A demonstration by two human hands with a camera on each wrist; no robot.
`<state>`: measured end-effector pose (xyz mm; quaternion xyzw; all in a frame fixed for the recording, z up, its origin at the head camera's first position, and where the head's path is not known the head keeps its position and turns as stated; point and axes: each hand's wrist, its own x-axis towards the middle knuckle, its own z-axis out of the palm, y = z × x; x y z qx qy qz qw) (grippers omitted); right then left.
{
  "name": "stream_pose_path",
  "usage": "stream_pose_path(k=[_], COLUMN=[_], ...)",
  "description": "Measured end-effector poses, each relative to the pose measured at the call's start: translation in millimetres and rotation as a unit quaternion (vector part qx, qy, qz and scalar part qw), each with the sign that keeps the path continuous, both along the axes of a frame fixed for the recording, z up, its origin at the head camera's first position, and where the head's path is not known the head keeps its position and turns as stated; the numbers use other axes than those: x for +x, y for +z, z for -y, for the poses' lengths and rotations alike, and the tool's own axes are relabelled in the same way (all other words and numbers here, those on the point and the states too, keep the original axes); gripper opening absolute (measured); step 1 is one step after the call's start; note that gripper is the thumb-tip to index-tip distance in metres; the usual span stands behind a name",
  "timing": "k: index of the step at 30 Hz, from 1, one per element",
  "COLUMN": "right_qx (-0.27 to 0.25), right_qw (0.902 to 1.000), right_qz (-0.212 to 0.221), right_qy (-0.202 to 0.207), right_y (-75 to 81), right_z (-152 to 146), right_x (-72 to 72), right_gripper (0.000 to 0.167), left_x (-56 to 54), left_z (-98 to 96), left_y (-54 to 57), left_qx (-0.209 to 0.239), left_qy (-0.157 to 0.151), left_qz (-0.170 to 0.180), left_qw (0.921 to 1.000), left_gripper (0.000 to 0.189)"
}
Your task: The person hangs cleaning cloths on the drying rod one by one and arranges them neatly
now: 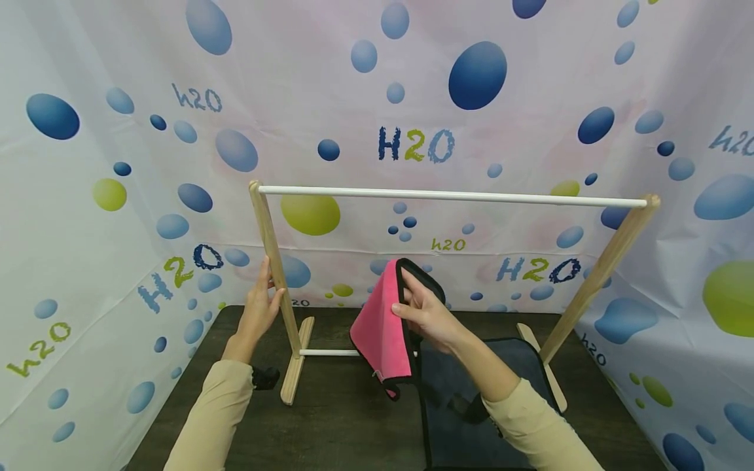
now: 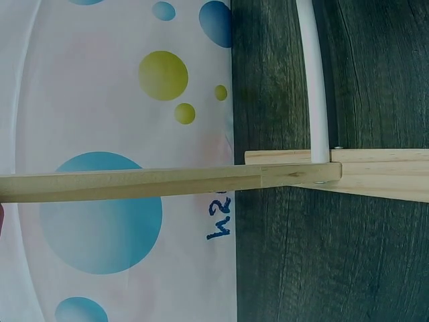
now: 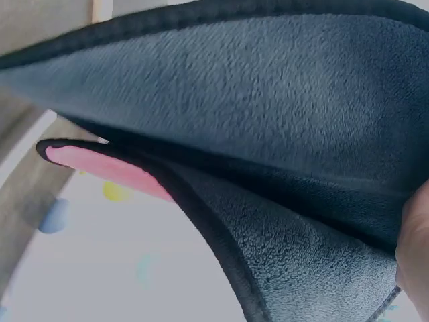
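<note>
Pink cloth with black edging is up in the air at the moment, hanging from the right hand. That grip is closed on it, thumb on the near side and fingers tucked in behind the edge, close to the top. It's in front of the rack, between the two wooden posts and below the top bar, so not draped over anything. Right wrist cam is basically all fuzzy dark grey-blue fabric, so that's the cloth's other face, sagging in folds, with just a sliver of pink along one edge.

Left hand is at the left post, touching it a bit below halfway up. Thumb's on one side, index finger pretty straight along the other. Can't tell how far that grip closes round the wood; the left wrist cam only catches a bit of skin at the frame edge.

Rack itself: white top bar, white lower bar running partly behind the cloth, right post, and flat wooden feet standing on the dark wood-look desk. Dark cloth, also black-edged, lies flat on the desk toward the right, partly under the right forearm. Behind it all is a white curtain with blue and green blobs and "H2O" lettering.
</note>
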<state>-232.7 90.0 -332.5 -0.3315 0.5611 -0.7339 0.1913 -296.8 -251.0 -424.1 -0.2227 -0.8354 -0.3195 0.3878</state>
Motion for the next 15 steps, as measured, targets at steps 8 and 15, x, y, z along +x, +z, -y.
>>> stream_pose_path(k=[8, 15], right_qx=[-0.011, 0.007], right_qw=[0.9995, 0.9990], right_qz=[-0.031, -0.042], right_qy=[0.006, -0.017], right_y=[26.2, 46.7], right_z=[-2, 0], right_x=[-6.5, -10.4], right_gripper=[0.072, 0.069], left_x=[0.8, 2.8], left_z=[-1.5, -1.8], left_y=[0.8, 2.1], left_qx=[0.006, 0.008], left_qy=[-0.002, 0.008], left_qz=[0.003, 0.015], left_qw=[1.0000, 0.9998], left_gripper=[0.090, 0.090])
